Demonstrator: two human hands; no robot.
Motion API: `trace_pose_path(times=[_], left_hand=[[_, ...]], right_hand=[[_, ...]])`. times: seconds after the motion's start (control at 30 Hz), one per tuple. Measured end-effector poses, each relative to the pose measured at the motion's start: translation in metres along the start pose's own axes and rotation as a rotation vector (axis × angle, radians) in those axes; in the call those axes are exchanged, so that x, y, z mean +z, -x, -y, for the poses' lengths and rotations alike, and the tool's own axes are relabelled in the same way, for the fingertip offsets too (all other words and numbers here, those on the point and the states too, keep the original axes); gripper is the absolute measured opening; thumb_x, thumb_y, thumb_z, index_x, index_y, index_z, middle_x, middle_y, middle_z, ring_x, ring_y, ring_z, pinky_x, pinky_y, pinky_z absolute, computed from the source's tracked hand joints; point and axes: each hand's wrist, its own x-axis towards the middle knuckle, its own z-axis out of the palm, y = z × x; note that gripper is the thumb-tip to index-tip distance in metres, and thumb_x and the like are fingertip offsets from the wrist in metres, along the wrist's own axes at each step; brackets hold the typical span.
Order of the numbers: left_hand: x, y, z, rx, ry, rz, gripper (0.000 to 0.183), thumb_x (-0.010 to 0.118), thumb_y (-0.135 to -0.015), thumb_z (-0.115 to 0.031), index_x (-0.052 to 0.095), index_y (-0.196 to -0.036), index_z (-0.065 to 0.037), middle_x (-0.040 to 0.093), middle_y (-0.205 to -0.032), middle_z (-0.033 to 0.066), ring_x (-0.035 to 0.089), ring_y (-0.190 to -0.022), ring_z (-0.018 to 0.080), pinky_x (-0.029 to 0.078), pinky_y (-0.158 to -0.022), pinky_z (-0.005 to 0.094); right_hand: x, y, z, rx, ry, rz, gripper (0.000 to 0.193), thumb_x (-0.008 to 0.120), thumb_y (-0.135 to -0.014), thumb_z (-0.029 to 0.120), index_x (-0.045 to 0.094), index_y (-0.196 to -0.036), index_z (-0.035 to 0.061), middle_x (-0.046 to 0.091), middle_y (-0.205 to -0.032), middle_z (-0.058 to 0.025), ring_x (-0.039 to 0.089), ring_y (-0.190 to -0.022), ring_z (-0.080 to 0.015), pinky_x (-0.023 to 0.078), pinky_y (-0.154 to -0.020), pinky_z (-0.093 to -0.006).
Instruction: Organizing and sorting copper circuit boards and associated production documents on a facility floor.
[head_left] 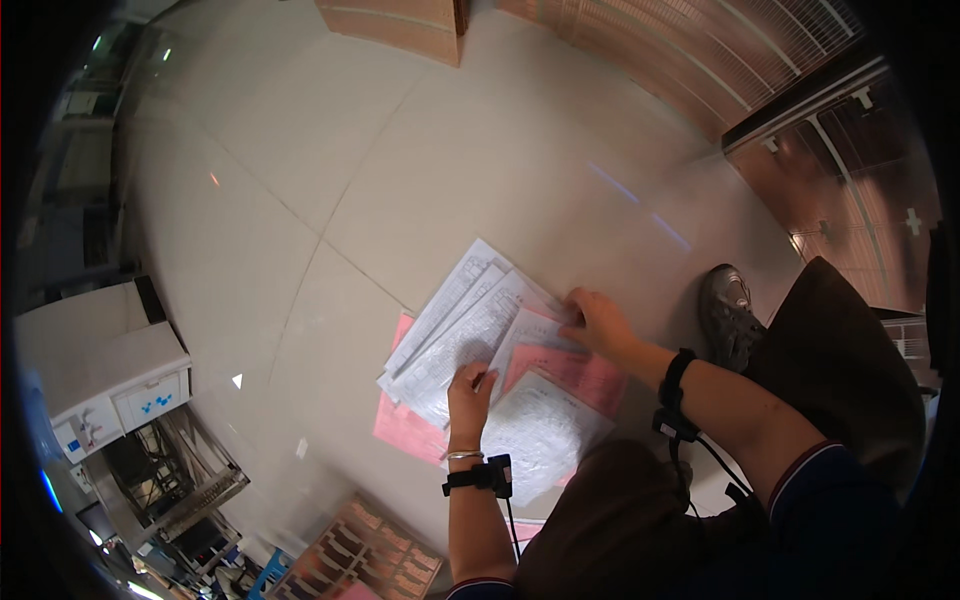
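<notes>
A loose pile of white printed sheets [440,355] lies fanned out on the floor, with pink sheets [408,430] under and among them. My left hand [468,400] is closed in a pinch at the near left edge of a white sheet of paper [528,332]. The far right edge of that same sheet is pinched by my right hand [597,322]. Just below it a pink sheet [570,375] shows, and closer to my knees lies a crinkled, whitish, see-through sheet or bag [540,430]. My fingers hide parts of the paper edges.
Pale floor tiles [330,160] surround the papers. A shoe [732,315] stands to the right, beside my bent leg. Cardboard boxes [395,25] and wire racks [790,45] line the far side. A partitioned carton [365,555] is at lower left, near a white machine [120,385].
</notes>
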Motion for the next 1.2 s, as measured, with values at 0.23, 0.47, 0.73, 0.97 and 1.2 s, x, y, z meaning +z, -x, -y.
trace_pose_path(times=[0.23,0.47,0.73,0.97,1.2], left_hand=[[0.007,-0.001,0.004,-0.139,0.156,0.071,0.013,0.067,-0.078,-0.01,0.062,-0.083,0.001,0.057,-0.063,0.0044,0.046,-0.058,0.0086,0.04,-0.055,0.0259],[0.011,-0.004,-0.006,-0.186,0.024,-0.026,0.027,0.073,-0.073,-0.017,0.054,-0.066,0.0,0.049,-0.055,0.004,0.041,-0.052,0.0102,0.037,-0.049,0.0267],[0.016,-0.012,0.001,-0.201,0.103,-0.094,0.037,0.066,-0.081,-0.02,0.042,-0.06,0.0,0.034,-0.054,0.0016,0.029,-0.053,0.0106,0.03,-0.047,0.0298],[0.018,-0.013,0.004,-0.137,0.12,-0.109,0.039,0.06,-0.086,-0.022,0.04,-0.061,0.0,0.032,-0.055,0.0013,0.029,-0.056,0.0096,0.029,-0.048,0.0294],[0.016,-0.012,-0.002,-0.221,0.175,-0.09,0.039,0.059,-0.086,-0.021,0.039,-0.059,-0.001,0.032,-0.055,-0.0025,0.028,-0.055,0.0073,0.026,-0.047,0.0274]], right_hand=[[-0.002,-0.002,-0.021,-0.062,-0.199,0.164,0.032,0.072,-0.069,0.012,0.058,-0.098,0.0095,0.057,-0.088,-0.01,0.058,-0.081,-0.0274,0.048,-0.07,-0.0351],[-0.009,0.019,0.008,-0.234,-0.13,0.0,0.033,0.067,-0.074,0.007,0.058,-0.106,0.0109,0.049,-0.11,-0.0116,0.055,-0.095,-0.0273,0.048,-0.08,-0.0338],[-0.001,0.019,0.002,-0.171,-0.202,0.003,0.026,0.061,-0.076,0.003,0.056,-0.101,0.0081,0.053,-0.099,-0.0105,0.054,-0.091,-0.027,0.047,-0.078,-0.0337],[-0.003,0.03,-0.008,-0.405,0.019,-0.131,0.019,0.06,-0.077,0.007,0.06,-0.095,0.0123,0.056,-0.087,-0.0066,0.053,-0.086,-0.027,0.043,-0.078,-0.0376],[-0.009,0.038,-0.012,-0.481,0.021,0.029,0.011,0.062,-0.077,0.01,0.064,-0.087,0.0138,0.056,-0.091,-0.0069,0.053,-0.089,-0.0267,0.042,-0.08,-0.0368]])
